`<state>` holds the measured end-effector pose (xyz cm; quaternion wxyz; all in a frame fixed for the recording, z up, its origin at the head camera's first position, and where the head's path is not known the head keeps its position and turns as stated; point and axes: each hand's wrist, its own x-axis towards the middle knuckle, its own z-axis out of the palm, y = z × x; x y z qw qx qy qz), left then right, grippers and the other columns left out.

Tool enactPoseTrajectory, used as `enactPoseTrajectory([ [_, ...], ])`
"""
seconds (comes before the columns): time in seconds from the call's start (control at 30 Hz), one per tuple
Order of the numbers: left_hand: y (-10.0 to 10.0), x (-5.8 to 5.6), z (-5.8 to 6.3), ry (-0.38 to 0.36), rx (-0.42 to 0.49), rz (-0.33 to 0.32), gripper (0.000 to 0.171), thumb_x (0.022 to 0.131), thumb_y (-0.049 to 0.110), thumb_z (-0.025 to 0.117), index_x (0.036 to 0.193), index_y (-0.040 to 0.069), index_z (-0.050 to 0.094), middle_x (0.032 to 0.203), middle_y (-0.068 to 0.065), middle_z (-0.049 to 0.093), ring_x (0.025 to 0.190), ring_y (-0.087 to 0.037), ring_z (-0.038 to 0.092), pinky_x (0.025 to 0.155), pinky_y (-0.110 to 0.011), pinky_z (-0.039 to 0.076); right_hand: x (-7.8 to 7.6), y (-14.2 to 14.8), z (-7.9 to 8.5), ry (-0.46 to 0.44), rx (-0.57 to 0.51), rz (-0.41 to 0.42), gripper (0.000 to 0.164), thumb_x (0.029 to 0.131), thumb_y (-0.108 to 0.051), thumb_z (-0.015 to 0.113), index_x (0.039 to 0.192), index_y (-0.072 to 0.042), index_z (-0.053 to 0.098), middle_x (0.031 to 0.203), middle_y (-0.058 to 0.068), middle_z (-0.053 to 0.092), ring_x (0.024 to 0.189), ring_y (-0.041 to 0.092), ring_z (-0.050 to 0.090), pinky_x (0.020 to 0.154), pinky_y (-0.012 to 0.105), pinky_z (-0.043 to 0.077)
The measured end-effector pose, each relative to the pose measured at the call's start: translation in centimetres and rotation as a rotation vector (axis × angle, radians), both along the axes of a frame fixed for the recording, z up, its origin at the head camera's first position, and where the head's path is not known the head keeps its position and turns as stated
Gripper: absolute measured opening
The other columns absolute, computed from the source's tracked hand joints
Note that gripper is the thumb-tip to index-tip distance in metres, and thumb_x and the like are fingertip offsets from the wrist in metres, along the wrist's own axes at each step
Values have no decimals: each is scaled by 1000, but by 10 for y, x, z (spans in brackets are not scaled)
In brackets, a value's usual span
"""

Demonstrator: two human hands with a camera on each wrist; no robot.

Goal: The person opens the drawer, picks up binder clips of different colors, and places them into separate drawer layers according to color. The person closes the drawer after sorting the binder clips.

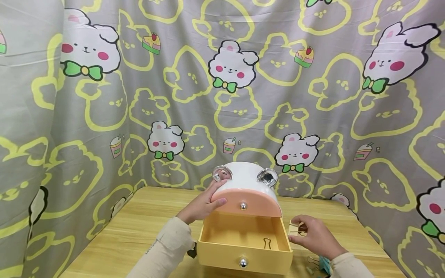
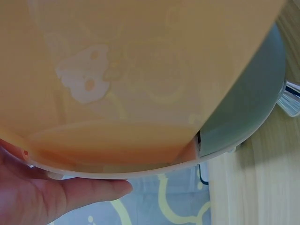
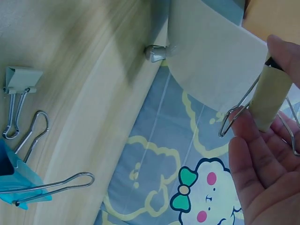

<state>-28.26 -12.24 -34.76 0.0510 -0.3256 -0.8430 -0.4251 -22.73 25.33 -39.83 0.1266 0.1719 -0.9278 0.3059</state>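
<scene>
Drawer (image 1: 222, 253) stands pulled out, presumably so its inside can be reached. The left hand (image 1: 204, 202) rests on the white box (image 1: 245, 175), thumb apart from fingers, likely steadying it. The right hand (image 1: 314, 233) pinches a cream binder clip (image 1: 293, 227) between thumb and fingers, just beside the drawer.

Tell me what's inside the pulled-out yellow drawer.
In the yellow drawer, a wire loop shows near the front right. Its lower end is covered by the front panel, and any space further back is hidden beneath the peach upper front.
</scene>
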Motion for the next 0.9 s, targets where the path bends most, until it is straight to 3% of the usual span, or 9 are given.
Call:
enactPoseTrajectory([
  [0.4, 0, -1, -1, 6, -3, -6, 63, 98, 35, 59, 152, 29, 28, 156, -7, 21, 129, -35, 38, 102, -59, 31, 5, -3, 10, 13, -16, 2, 47, 73, -37, 85, 106, -10, 67, 104, 3, 66, 84, 18, 65, 74, 39, 54],
  [0.9, 0, 1, 0, 4, -3, 1, 63, 97, 35, 59, 152, 28, 29, 157, -9, 19, 131, -37, 36, 103, -60, 30, 9, -6, 17, 112, 11, 8, 45, 73, -40, 84, 105, -12, 68, 102, -1, 67, 82, 15, 65, 70, 31, 53],
])
